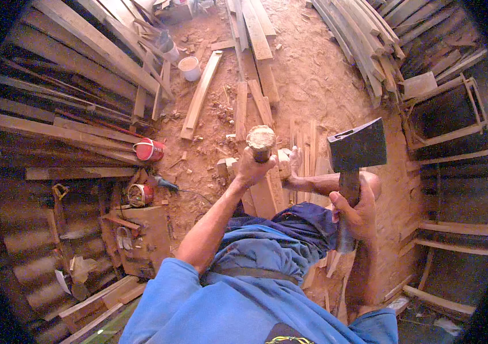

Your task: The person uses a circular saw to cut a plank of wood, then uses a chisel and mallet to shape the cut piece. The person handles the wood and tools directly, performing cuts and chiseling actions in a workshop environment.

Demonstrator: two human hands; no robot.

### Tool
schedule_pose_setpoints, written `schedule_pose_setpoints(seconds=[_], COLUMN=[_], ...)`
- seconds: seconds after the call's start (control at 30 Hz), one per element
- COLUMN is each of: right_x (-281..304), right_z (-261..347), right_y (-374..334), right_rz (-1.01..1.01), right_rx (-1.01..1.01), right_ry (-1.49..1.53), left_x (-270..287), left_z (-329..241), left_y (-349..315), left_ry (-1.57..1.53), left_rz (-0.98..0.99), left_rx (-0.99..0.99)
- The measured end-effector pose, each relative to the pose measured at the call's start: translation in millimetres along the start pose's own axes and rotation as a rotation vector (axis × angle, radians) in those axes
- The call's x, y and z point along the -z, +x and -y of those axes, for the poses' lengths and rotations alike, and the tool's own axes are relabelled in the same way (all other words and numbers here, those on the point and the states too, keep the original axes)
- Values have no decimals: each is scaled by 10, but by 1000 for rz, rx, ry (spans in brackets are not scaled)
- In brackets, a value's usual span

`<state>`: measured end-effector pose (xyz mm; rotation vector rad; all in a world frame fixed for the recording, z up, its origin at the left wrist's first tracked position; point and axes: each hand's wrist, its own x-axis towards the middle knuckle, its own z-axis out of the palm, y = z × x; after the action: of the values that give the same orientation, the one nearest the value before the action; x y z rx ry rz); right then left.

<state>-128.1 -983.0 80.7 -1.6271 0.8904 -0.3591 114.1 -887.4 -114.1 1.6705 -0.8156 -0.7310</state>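
My left hand (254, 167) is closed around an upright round wooden handle (262, 139) with a pale, battered top. Its lower end is hidden by my hand, so what the tool ends in does not show. Below it lies a wooden beam (264, 198), between my legs. On the right, my right hand (357, 211) grips a hatchet (358, 146) by its dark shaft. The broad black head is raised above my bent knee, apart from the wooden handle.
Planks (255, 34) lie ahead on the dusty, chip-strewn floor. Stacked timber (364, 46) stands at the far right. To the left are a white bucket (189, 68), a red bucket (148, 149) and a corded power tool (165, 183). Wooden frames (447, 114) lean at the right.
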Motion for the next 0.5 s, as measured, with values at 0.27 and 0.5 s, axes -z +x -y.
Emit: schedule_pose_setpoints(seconds=[0.27,0.5], right_x=[-90,-334], right_z=[474,703], right_y=[42,180], right_rz=[75,-102], right_rx=[140,408], right_ry=[-223,-227], left_x=[-99,-233], left_z=[-33,29], left_y=[-128,-76], left_ry=[-3,137], left_rz=[-75,-50], left_rx=[-51,-199])
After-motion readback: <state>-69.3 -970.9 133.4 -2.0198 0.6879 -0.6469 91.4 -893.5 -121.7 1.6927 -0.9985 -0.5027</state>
